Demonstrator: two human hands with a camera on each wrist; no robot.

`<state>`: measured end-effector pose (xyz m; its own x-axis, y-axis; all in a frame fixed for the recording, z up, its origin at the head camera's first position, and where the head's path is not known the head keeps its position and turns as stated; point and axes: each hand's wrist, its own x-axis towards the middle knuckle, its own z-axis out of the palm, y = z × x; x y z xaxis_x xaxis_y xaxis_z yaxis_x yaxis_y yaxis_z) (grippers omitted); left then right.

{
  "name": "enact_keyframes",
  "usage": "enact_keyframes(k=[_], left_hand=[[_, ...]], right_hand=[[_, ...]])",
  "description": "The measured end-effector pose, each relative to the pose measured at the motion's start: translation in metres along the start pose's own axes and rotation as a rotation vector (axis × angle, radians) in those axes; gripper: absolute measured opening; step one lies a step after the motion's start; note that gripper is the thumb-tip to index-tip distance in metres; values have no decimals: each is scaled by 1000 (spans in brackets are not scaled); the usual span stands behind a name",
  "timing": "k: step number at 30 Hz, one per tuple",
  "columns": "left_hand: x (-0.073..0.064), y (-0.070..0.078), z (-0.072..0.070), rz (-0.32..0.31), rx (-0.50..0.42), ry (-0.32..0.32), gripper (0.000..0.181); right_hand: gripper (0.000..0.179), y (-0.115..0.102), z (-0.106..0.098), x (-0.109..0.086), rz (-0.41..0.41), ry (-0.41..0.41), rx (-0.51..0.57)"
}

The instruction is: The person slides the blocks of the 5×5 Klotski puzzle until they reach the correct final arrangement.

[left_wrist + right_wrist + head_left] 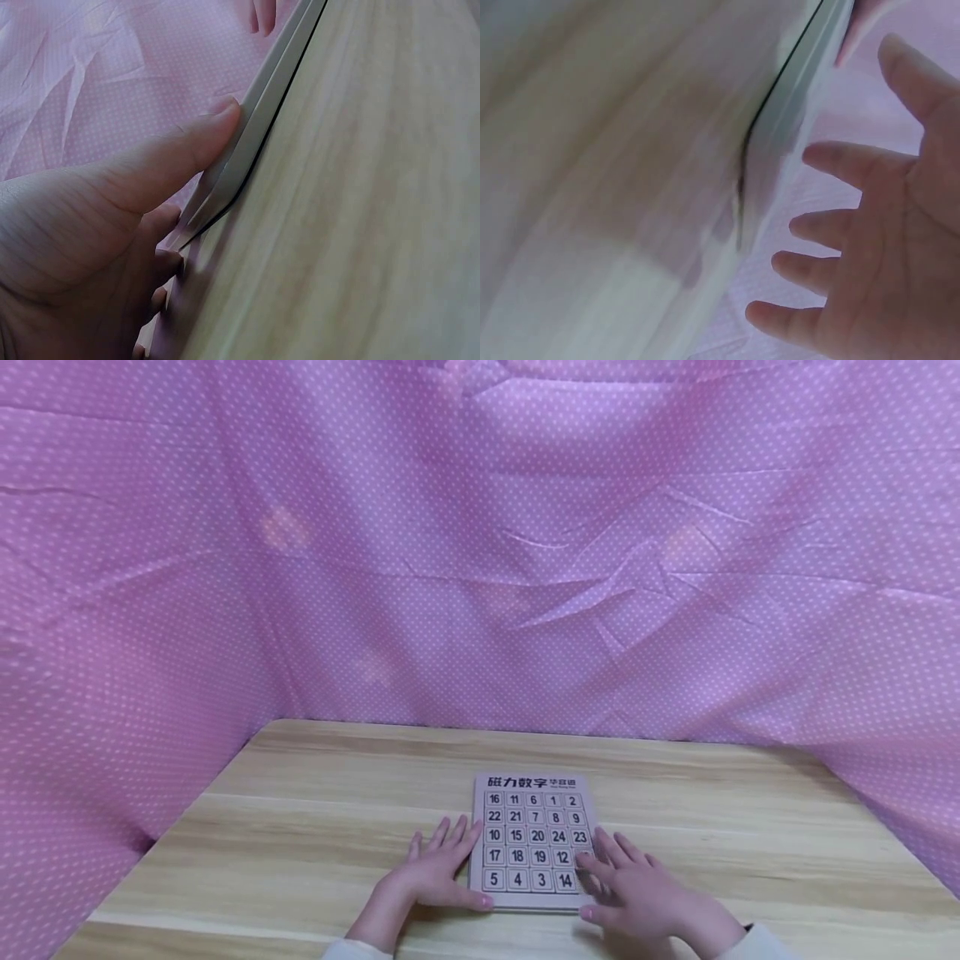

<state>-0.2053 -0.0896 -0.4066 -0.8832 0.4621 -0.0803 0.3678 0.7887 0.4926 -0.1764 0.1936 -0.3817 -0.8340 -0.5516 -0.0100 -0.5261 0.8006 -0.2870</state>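
Observation:
A flat number sliding puzzle lies on the table, its tiles in rows below a line of dark Chinese characters. My left hand rests at its lower left corner, fingers spread and fairly straight along the left side. In the left wrist view the left thumb presses on the near edge. Over the puzzle's lower right part is my right hand, fingers spread, index finger at the right end of the fourth row. That finger and hand hide the spots at the lower right. The right wrist view shows the right palm with nothing held.
A light wood-grain table carries the puzzle near its front. Pink dotted cloth hangs behind the table and along both sides. Pale sleeves reach in from the bottom.

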Motion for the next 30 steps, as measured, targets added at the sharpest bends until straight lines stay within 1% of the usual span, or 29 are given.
enact_keyframes(k=[4,10,16,20,24,26,30], left_hand=[[1,-2,0,0,-1,-3,104],[3,-2,-1,2,-3,-6,104],[5,-3,-2,6,3,-8,103],[7,-4,-4,10,2,-11,103],[8,-5,-5,13,-2,-12,103],[8,-6,-6,10,0,-13,104],[8,-9,-6,9,4,-12,104]], right_hand=[[71,6,0,3,33,-4,-10],[72,3,1,-3,24,-17,-26],[74,-2,0,-10,19,-57,-15],[72,-4,-2,-10,8,-52,-33],[68,-10,-4,-2,-22,-17,-59],[68,-16,-2,7,-40,-19,-71],[71,-32,4,27,-68,-50,-89]])
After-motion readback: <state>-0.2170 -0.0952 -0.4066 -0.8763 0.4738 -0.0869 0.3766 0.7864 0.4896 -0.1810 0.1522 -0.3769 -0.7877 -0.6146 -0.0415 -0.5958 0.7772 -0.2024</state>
